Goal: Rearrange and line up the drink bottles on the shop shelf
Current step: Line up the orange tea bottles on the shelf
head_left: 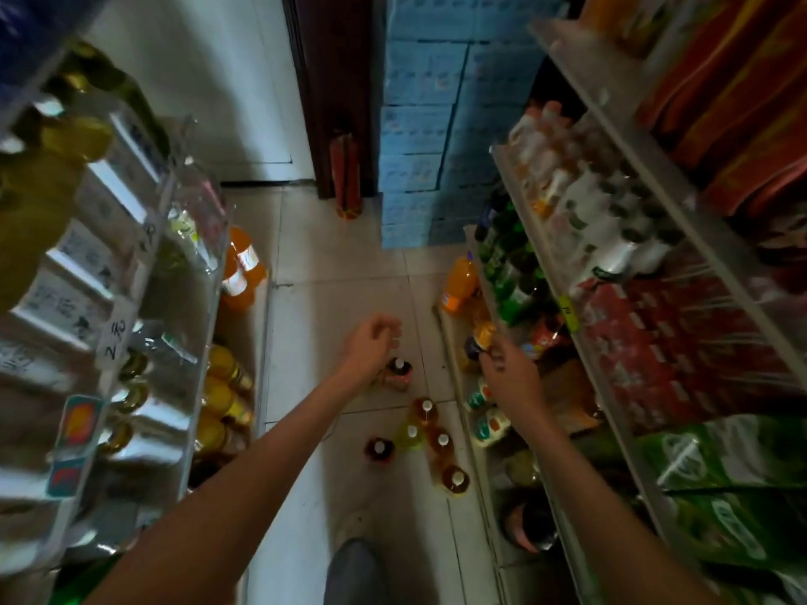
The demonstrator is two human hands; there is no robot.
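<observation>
Orange-topped drink bottle [484, 336] is in my right hand [508, 373], the fingers curled round it, at the front edge of the lowest right shelf [456, 382]. My left hand [371, 342] hangs over the floor [332, 264], fingers loosely curled, holding nothing. Six white-capped bottles [441, 443] stand on the tiles in a loose group, near that shelf's front edge.
</observation>
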